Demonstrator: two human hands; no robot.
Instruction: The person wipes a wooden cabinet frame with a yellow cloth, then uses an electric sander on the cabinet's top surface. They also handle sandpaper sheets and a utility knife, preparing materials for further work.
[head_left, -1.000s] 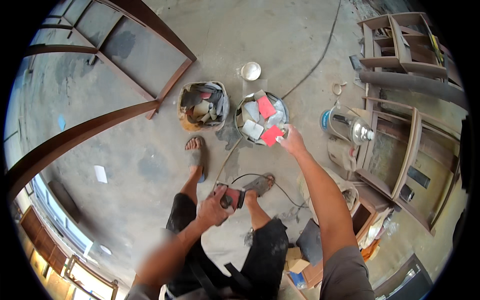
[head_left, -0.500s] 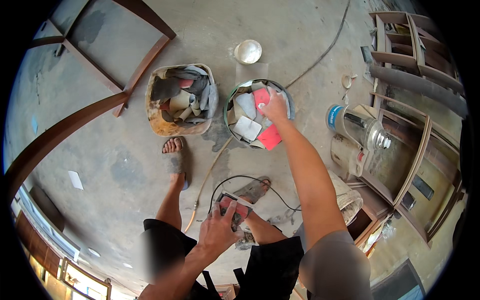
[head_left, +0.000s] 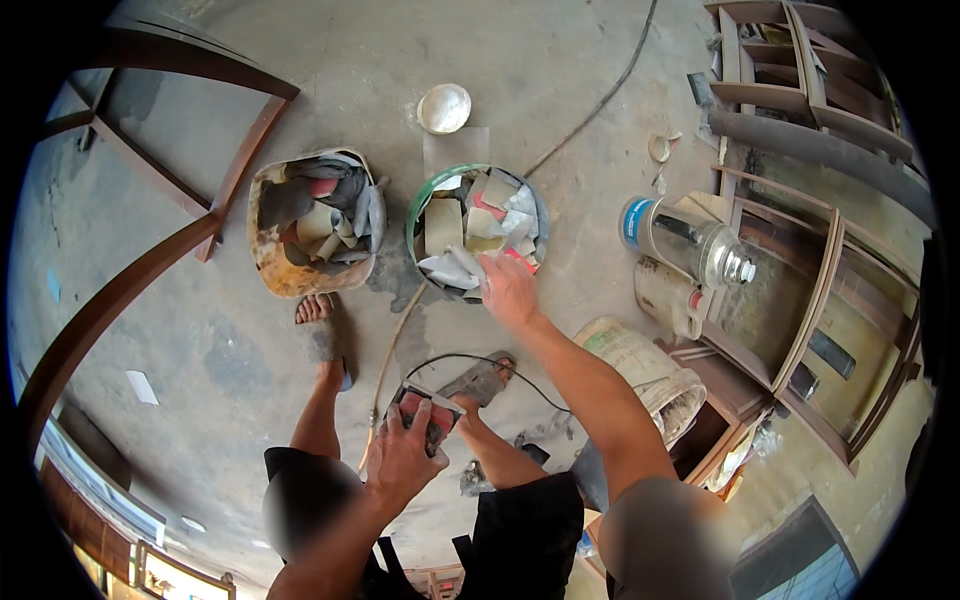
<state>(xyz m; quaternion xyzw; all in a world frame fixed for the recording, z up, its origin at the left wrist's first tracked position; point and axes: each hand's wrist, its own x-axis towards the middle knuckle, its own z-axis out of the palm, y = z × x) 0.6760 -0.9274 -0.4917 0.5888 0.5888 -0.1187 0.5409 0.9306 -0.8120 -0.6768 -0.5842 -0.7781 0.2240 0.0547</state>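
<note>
L hand [head_left: 400,462] w/ sander [head_left: 441,416]; R hand [head_left: 510,292] at bucket [head_left: 542,214]

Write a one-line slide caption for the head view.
The left hand grips a reddish tool; the right hand reaches into a round bucket of scraps.

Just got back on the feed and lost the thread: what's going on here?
The person's left hand holds a red-and-black tool, perhaps a sander. The right hand is at the near side of a round bucket of loose, flat pieces; whether it grips one is unclear. Left of the bucket stands a squarish tub of curled and folded sheets, and beyond it sits a pale bowl.
</note>
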